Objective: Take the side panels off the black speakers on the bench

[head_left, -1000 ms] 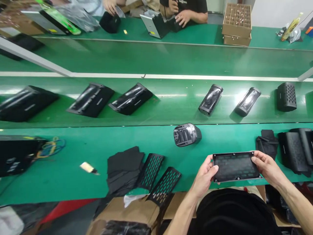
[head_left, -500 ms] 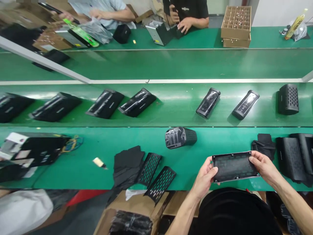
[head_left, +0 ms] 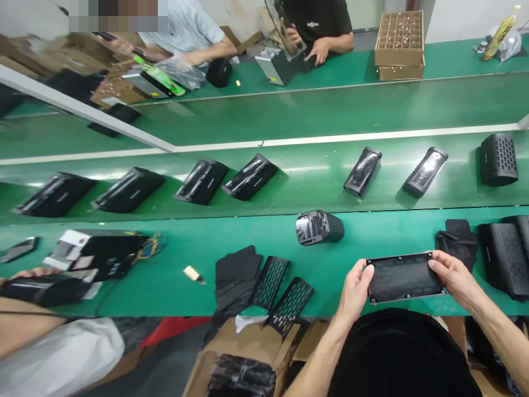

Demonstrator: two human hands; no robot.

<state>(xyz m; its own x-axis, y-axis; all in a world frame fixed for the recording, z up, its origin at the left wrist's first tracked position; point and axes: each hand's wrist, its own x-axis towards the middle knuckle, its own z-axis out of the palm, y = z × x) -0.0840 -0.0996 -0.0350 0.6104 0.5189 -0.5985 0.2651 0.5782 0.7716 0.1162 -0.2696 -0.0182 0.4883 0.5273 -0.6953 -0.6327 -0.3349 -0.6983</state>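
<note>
My left hand (head_left: 356, 288) grips the left end of a black speaker grille (head_left: 405, 279), its thumb on top of the rim. The right hand (head_left: 451, 277) pinches the upper right corner of the same panel. Inside the panel's frame lies dark mesh cloth, with faint slots showing through and small clips along the long edges. Left of my hands lie two bare slotted grilles (head_left: 270, 282) (head_left: 291, 300), beside a stack of black cloth sheets (head_left: 237, 278). A black speaker housing (head_left: 320, 227) lies on its side beyond my left hand.
Several black speakers (head_left: 250, 177) lie along the green belt (head_left: 306, 190) ahead. More housings (head_left: 502, 259) and folded black cloth (head_left: 457, 242) are at right. A glue bottle (head_left: 193, 274) lies left; an open carton (head_left: 243, 347) stands below the bench edge. A co-worker's arm (head_left: 28, 325) reaches in at lower left.
The view has swung left and tilted, shifting the scene rightward. A co-worker's arm and a black housing now show at lower left. Both my hands keep hold of the grille.
</note>
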